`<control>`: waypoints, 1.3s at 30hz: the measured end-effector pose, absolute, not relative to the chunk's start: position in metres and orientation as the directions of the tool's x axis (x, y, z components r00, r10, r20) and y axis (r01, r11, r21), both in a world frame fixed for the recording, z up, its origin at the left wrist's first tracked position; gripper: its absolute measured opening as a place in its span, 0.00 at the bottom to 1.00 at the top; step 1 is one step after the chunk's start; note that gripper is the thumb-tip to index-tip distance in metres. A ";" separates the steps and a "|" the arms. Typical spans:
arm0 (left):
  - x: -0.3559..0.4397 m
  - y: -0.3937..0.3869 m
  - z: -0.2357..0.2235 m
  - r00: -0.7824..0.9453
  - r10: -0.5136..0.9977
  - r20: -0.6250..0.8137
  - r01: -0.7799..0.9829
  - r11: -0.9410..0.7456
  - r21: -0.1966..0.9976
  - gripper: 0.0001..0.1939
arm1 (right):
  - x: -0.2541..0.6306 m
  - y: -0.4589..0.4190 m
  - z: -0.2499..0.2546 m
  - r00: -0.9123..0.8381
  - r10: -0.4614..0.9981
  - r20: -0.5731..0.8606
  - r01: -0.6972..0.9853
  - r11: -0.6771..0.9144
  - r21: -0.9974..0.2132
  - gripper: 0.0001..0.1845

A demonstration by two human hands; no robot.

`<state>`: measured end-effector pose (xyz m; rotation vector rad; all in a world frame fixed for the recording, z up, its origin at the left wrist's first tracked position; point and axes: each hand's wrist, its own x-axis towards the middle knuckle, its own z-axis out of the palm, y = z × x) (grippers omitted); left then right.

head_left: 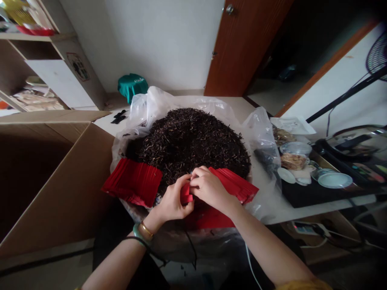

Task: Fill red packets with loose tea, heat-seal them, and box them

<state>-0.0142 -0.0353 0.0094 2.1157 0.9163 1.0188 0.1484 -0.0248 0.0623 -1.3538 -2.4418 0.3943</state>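
A large heap of dark, twisted dry tea leaves point(189, 145) fills a clear plastic bag point(151, 108) with its sides folded open. Two stacks of glossy red foil packets lie on the bag's near side, one at the left point(132, 182) and one at the right point(234, 184). My left hand point(173, 201) and my right hand point(208, 189) meet in front of the heap, pinching a small red packet point(186, 194) between them. Their fingers hide most of it. A bangle and bracelets circle my left wrist.
A large open cardboard box point(51, 177) stands at the left. On the white table point(272, 209) at the right, a black tray point(302, 193) holds bowls, saucers and a dish of food. A metal pot point(356, 143) and a fan point(377, 56) stand beyond it. Cables run below the table edge.
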 end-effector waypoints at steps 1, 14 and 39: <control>-0.013 -0.035 0.008 0.457 0.801 0.388 0.337 -0.559 0.758 0.35 | 0.146 -0.024 0.060 -0.484 0.866 0.128 0.794 0.496 -0.352 0.10; -0.018 -0.029 0.002 0.283 0.843 0.457 0.475 -0.537 0.697 0.20 | 0.157 -0.020 0.074 -0.423 0.894 0.150 0.707 0.429 -0.563 0.07; -0.023 -0.028 0.031 0.057 0.924 0.378 0.071 -0.381 0.922 0.11 | 0.145 -0.020 0.063 -0.189 0.930 0.315 0.295 0.360 -0.885 0.10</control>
